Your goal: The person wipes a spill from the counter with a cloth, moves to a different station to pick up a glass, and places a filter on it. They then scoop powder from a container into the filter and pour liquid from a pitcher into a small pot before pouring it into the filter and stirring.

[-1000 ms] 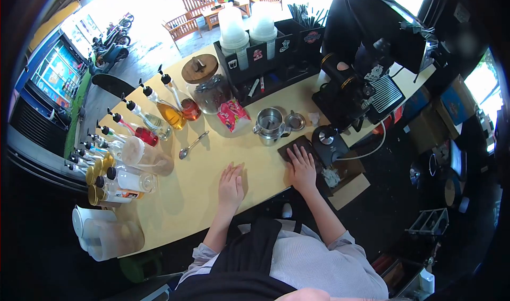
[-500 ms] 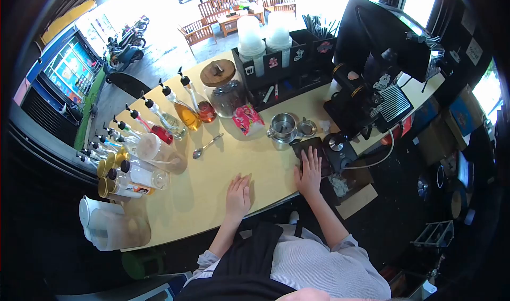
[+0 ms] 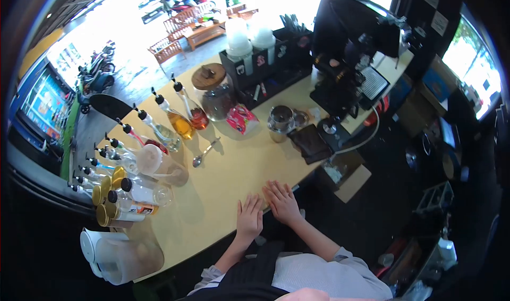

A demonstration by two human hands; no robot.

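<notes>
My left hand [image 3: 249, 217] lies palm down at the front edge of the wooden counter [image 3: 223, 194], fingers stretched out and holding nothing. Beside it, my right hand [image 3: 281, 201] also rests flat near the edge, fingers extended, with nothing in it. Further back on the right lies a folded dark cloth or mat [image 3: 311, 143]. Behind that stands a metal drip coffee filter [image 3: 280, 118] on a glass, beside a small round metal piece [image 3: 300, 118]. A metal spoon [image 3: 205, 153] lies left of centre, and a pink packet [image 3: 242, 119] sits behind it.
Syrup pump bottles [image 3: 180, 124] line the left side with several jars [image 3: 146, 192] and a plastic pitcher [image 3: 125, 256]. At the back are a wooden-lidded jar [image 3: 215, 96], a black organizer [image 3: 260, 70] with cups, and a monitor [image 3: 353, 24]. An open carton [image 3: 353, 183] is below right.
My right hand has left the dark cloth and moved left, close to my left hand. My left hand stays flat at the counter edge. The camera view has shifted.
</notes>
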